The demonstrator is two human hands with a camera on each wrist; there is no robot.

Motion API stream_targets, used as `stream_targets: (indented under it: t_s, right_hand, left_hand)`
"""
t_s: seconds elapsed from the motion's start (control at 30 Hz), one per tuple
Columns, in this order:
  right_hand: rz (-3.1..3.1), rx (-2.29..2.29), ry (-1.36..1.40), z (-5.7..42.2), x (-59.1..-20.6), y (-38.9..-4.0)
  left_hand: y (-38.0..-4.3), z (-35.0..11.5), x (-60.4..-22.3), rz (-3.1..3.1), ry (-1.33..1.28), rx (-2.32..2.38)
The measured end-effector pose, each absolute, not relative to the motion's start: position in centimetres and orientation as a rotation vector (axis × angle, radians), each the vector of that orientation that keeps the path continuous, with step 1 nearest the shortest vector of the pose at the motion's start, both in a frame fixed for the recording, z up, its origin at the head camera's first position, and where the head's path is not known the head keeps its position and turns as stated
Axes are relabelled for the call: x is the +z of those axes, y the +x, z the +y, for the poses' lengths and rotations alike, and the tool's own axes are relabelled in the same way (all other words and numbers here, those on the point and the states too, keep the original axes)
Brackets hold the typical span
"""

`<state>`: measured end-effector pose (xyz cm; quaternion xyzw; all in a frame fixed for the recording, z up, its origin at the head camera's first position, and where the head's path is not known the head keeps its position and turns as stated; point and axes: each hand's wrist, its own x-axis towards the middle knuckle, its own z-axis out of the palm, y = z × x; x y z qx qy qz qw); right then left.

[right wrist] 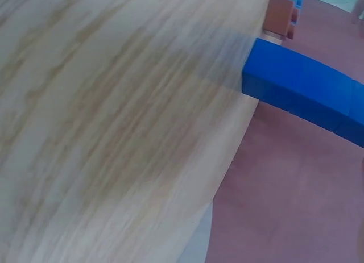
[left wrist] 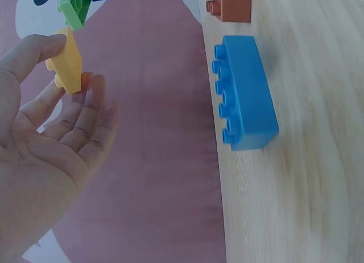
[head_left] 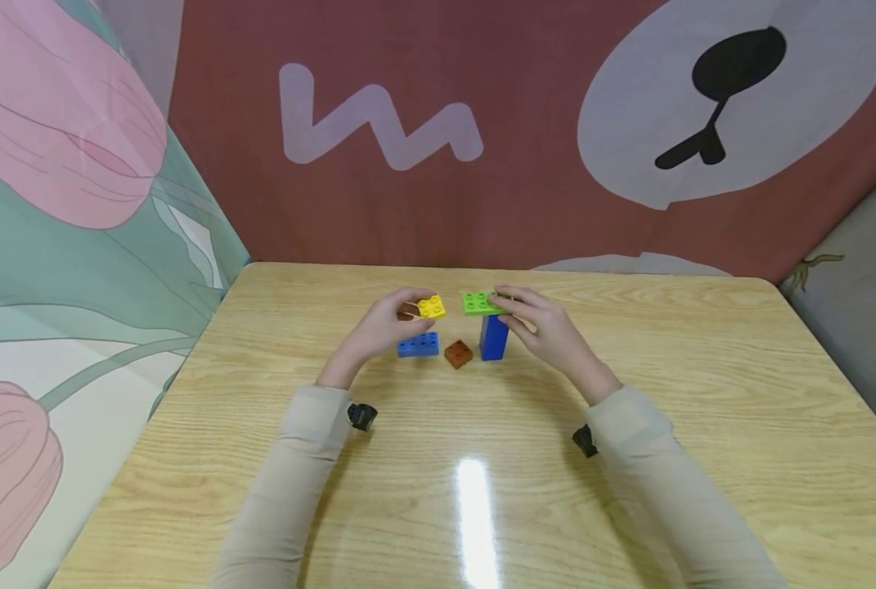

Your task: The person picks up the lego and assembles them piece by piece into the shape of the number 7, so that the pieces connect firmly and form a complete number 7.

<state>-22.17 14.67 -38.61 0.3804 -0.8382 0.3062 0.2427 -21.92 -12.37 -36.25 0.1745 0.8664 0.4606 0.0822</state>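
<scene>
My left hand (head_left: 396, 321) pinches a small yellow brick (head_left: 432, 307) between thumb and fingertips, raised above the table. In the left wrist view the yellow brick (left wrist: 69, 61) stands on edge, its studs facing the palm. A tall blue brick tower (head_left: 492, 338) stands upright to the right. On its top lies a lime green brick (head_left: 476, 303), reaching out leftward past the tower. My right hand (head_left: 544, 327) holds the green brick's right end, with fingers on top and thumb at the near side. The right wrist view shows the blue tower (right wrist: 298, 84) built of stacked bricks.
A lighter blue brick (head_left: 418, 345) lies studs up below my left hand. Between it and the tower sits a small brown brick (head_left: 458, 354). The wooden table (head_left: 408, 507) ends at a printed cloth wall (head_left: 518, 188) behind the bricks.
</scene>
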Motion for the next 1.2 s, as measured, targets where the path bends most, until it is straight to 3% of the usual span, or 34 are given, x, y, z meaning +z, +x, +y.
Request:
stream_targets:
  t_s: [1.2]
  right_hand:
    - [-2.319, 0.816, 1.009, 14.3, -38.8, -21.8]
  left_hand:
    - [-22.1, -10.6, -36.3, 2.575, 0.53, 1.389]
